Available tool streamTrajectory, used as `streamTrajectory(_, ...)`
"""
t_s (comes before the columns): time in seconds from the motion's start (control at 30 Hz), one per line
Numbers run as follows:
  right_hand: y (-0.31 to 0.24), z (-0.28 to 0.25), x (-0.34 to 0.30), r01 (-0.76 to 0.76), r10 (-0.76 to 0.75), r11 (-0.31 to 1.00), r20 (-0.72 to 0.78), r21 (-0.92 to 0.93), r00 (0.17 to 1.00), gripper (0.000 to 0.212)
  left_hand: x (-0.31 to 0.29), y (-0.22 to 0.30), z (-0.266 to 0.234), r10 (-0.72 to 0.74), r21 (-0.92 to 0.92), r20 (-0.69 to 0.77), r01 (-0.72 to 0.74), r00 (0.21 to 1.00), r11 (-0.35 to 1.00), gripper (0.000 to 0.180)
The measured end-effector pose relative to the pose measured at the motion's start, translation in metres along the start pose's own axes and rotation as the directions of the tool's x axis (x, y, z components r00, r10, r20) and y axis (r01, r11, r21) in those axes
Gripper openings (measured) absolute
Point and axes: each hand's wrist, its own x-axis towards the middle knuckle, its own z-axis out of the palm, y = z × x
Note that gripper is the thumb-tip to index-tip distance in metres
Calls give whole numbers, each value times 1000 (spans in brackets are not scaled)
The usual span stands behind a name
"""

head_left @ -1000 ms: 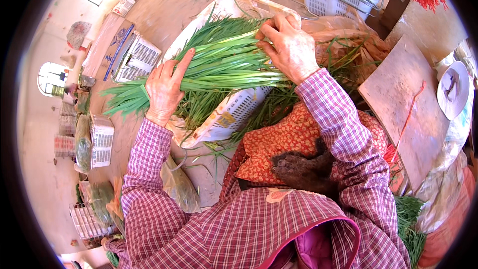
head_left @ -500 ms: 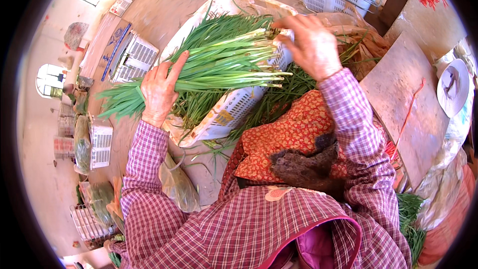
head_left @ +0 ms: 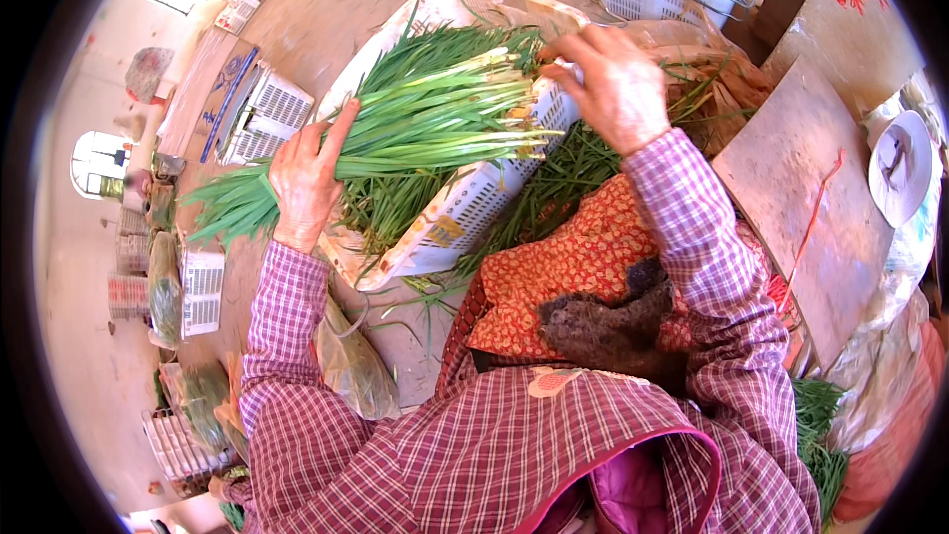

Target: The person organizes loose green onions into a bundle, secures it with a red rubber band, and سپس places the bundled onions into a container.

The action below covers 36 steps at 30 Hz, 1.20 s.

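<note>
1. Withdrawn from the stalks it touched a second ago, the right hand (head_left: pixel 618 84) is now just off their cut-end side; the left hand (head_left: pixel 306 178) and its load have shifted slightly leftward.
2. Left grip: closed around a bunch of long green stalks (head_left: pixel 425 133), index finger stretched along the top. Leaf tips fan out to the left of this grip; the pale ends point right, toward the other hand.
3. Right grip: fingers bent, fingertips near the pale ends. I cannot tell whether anything small is pinched there.
4. Beneath the bunch, right of the left grip, is a white crate (head_left: pixel 450 232) with slotted walls, holding loose greens (head_left: pixel 381 213).
5. Nearer the body than the right grip, more greens (head_left: pixel 554 188) lie between the crate and a red floral cloth (head_left: pixel 563 257) on the lap.
6. Right of the right grip, a flat board (head_left: pixel 801 198) bears a red cord (head_left: pixel 816 227), with a pale hat (head_left: pixel 900 168) just past it.
7. Below the left grip, beside the forearm, is a clear bag (head_left: pixel 356 366).
</note>
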Motion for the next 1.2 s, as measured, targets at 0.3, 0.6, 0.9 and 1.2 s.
streamTrajectory(0.3,-19,23,5,25,-28,999,127,25,991,12,6,6,-5,47,-8,-24,-47,999,999,83)
streamTrajectory(0.6,43,-15,-41,-263,345,907,222,-330,912,24,-2,-5,6,-22,5,-33,22,999,1000,100)
streamTrajectory(0.9,-52,28,-16,-410,255,887,516,211,817,30,14,14,-5,26,3,-71,-26,997,1000,98)
streamTrajectory(1.2,87,25,-72,-342,655,734,475,-587,588,23,-6,4,1,-244,-149,121,261,962,954,87)
